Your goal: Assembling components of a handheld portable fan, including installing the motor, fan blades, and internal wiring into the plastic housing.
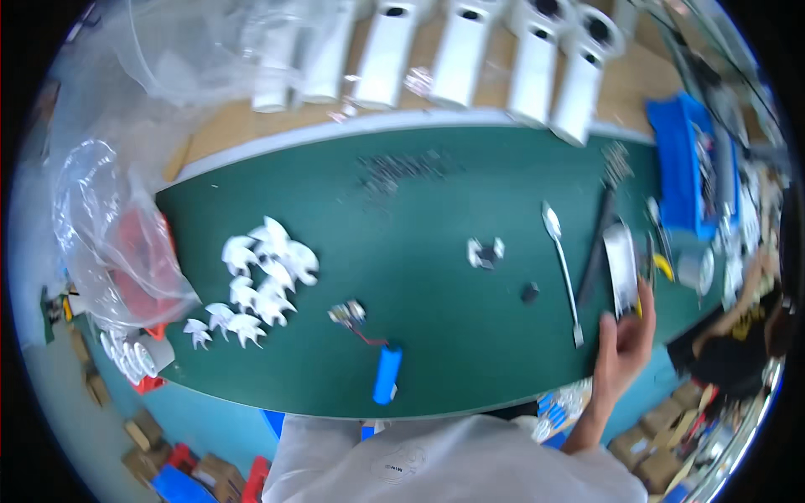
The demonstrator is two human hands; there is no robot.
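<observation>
White flat part (621, 270) runs lengthwise away from the person, right hand (625, 344) gripping its near end; left hand unseen.

A matt green mat (436, 335) carries glossy white plastic fan blades (260, 281), a smooth blue battery (386, 374), and crinkled clear plastic bags (109, 226).

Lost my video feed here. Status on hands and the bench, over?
Right hand fingers closing on white flat part at mat's right edge. Left hand out of view. Blue battery cylinder and white fan blades lie untouched; long tool beside hand.
</observation>
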